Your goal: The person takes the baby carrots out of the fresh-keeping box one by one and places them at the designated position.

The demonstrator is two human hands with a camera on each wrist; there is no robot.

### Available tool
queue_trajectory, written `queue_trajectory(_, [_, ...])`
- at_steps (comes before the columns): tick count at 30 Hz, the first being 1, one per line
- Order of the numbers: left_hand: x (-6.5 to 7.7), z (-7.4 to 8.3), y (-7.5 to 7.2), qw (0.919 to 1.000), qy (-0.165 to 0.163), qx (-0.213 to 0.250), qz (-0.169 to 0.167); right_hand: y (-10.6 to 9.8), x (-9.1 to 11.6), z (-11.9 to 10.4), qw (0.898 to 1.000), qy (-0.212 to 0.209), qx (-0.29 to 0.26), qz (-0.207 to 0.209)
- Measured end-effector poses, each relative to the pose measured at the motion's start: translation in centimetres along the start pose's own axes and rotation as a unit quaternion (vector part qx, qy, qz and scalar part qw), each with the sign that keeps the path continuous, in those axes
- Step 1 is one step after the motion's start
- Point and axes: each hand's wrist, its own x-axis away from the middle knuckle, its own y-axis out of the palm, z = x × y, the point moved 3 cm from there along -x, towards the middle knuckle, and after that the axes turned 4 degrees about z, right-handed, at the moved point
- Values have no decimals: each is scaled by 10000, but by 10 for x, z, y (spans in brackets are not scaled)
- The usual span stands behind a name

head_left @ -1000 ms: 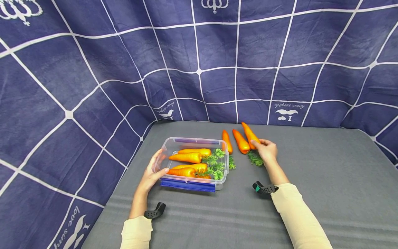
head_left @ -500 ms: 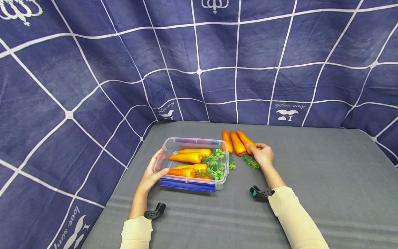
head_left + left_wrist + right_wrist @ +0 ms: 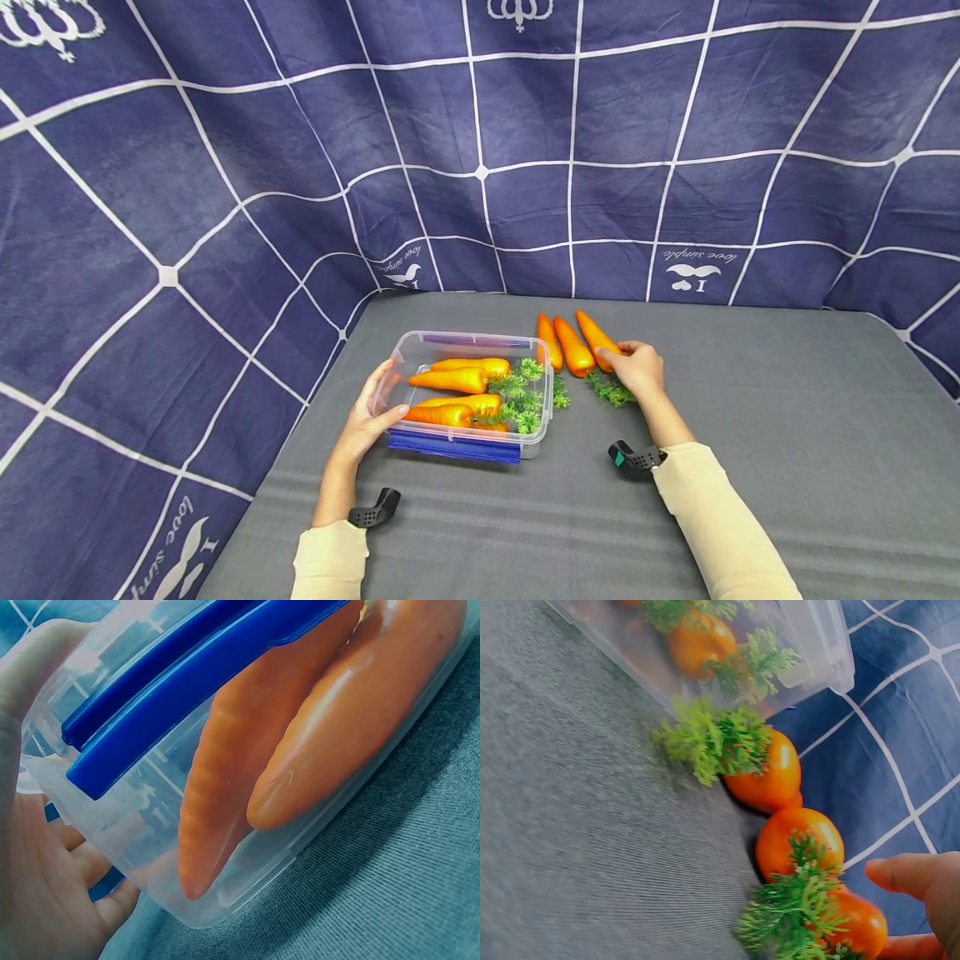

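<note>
A clear plastic food container (image 3: 538, 450) with blue clip flaps (image 3: 453, 447) holds several orange carrots (image 3: 448, 380) with green leafy tops. My left hand (image 3: 365, 423) grips its left end, thumb over the near rim; fingers show behind the clear wall in the left wrist view. Right of the container lie two carrots, one (image 3: 551, 337) partly behind its corner and another (image 3: 573, 346) beside it. My right hand (image 3: 637, 367) pinches the rightmost carrot (image 3: 595, 333) near its leafy end. In the right wrist view only the thumb (image 3: 911, 876) and part of a finger (image 3: 913, 946) show.
Grey cloth covers the table (image 3: 787, 417). A navy curtain (image 3: 420, 100) with white grid lines hangs behind and along the left side. Each wrist wears a black band mount (image 3: 636, 458).
The rightmost carrot moved left and toward me beside the others with my right hand, then slightly back right. The middle carrot shifted left. My left hand and the container stayed put.
</note>
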Motion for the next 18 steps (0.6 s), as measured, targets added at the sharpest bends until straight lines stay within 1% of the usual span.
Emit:
queue_trajectory(3, [0, 1, 0, 10000, -11, -2, 2, -5, -3, -3, 9998, -150, 77, 92])
queue_trajectory(9, [1, 0, -1, 10000, -17, -2, 1, -9, -6, -15, 9983, -476, -54, 317])
queue_trajectory(13, [0, -2, -2, 10000, -11, 21, -5, -8, -5, -30, 9964, -729, -226, 367])
queue_trajectory(18, [0, -1, -1, 10000, 6, 14, -36, -4, -1, -52, 9938, -982, -418, 302])
